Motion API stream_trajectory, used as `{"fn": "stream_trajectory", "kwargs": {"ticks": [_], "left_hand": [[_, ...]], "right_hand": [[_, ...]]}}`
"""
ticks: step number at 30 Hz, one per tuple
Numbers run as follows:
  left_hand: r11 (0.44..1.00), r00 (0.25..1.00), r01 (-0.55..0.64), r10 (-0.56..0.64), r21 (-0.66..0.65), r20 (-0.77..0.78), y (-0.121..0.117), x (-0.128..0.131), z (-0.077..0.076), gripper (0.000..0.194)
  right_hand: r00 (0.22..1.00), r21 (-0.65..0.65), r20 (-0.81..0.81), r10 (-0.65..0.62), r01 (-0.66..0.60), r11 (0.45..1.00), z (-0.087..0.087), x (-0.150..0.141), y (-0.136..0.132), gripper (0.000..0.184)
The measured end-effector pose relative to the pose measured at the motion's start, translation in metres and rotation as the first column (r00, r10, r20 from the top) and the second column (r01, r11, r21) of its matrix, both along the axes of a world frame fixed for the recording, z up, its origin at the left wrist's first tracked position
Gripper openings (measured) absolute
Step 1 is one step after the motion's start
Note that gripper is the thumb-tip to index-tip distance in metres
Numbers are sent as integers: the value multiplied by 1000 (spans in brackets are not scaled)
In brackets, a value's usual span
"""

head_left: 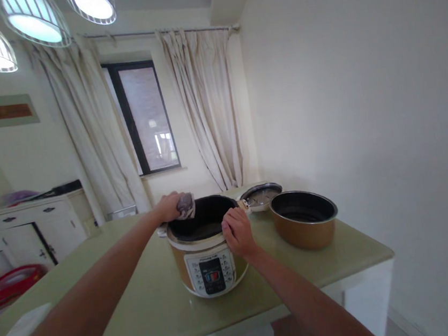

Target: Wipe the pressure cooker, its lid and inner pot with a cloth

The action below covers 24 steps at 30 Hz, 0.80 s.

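An electric pressure cooker (181, 267) with a gold body, white rim and front button panel stands on the green tabletop, its dark inside uncovered. My left hand (167, 207) is closed on a crumpled grey-and-white cloth (187, 205) at the cooker's far left rim. At the right side of the rim, my right hand (237, 231) is closed with its fingers curled against the cooker's edge. A gold inner pot (306, 229) with a dark interior sits to the right, apart from my hand. Behind it a round metal lid (260, 196) lies with its inner side up.
The green table (146, 301) ends at a front edge and a right corner near the white wall (364, 119). A white object (20, 334) lies at the left edge. Beyond are a red basin (14, 281), a white cabinet (64, 224) and hanging lamps (35, 22).
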<state>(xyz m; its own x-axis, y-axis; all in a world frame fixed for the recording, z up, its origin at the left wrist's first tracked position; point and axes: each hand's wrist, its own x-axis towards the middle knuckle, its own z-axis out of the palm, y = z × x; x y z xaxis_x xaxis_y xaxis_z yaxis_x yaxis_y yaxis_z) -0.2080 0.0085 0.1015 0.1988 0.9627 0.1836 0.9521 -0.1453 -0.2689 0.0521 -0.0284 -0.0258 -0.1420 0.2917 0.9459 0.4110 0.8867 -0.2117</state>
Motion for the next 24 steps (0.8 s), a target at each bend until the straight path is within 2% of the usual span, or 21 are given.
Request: {"fn": "stream_trajectory", "kwargs": {"ticks": [3,6,9,11,13,15,17,20,24], "left_hand": [[997,999,6,-9,83,36,4,-1,-11,56],[995,995,102,-102,7,-1,0,-2,1,53],[957,987,160,-149,-241,63,-13,-6,27,45],[880,979,160,-84,-447,185,-24,-9,44,40],[799,957,159,20,-580,290,-33,-11,54,37],[782,936,155,79,-604,343,-41,-10,56,35],[807,936,140,81,-574,342,-44,-7,52,32],[844,959,133,24,-520,283,-44,4,44,33],[808,981,151,-53,-569,185,-36,29,42,34]], "right_hand": [[1000,-5,17,-23,23,1000,0,0,0,28],[999,-9,34,-39,39,999,0,1,-1,29],[999,-8,31,-25,25,1000,1,2,-2,29],[1000,-13,23,-13,13,1000,2,2,-2,29],[1000,-22,20,-8,8,1000,1,2,-2,29],[1000,-27,19,-6,7,1000,1,2,-1,28],[1000,-28,19,-5,6,1000,1,1,-1,28],[1000,-25,14,-3,4,1000,1,1,-1,28],[1000,-11,1,-1,1,1000,0,0,-1,28]]}}
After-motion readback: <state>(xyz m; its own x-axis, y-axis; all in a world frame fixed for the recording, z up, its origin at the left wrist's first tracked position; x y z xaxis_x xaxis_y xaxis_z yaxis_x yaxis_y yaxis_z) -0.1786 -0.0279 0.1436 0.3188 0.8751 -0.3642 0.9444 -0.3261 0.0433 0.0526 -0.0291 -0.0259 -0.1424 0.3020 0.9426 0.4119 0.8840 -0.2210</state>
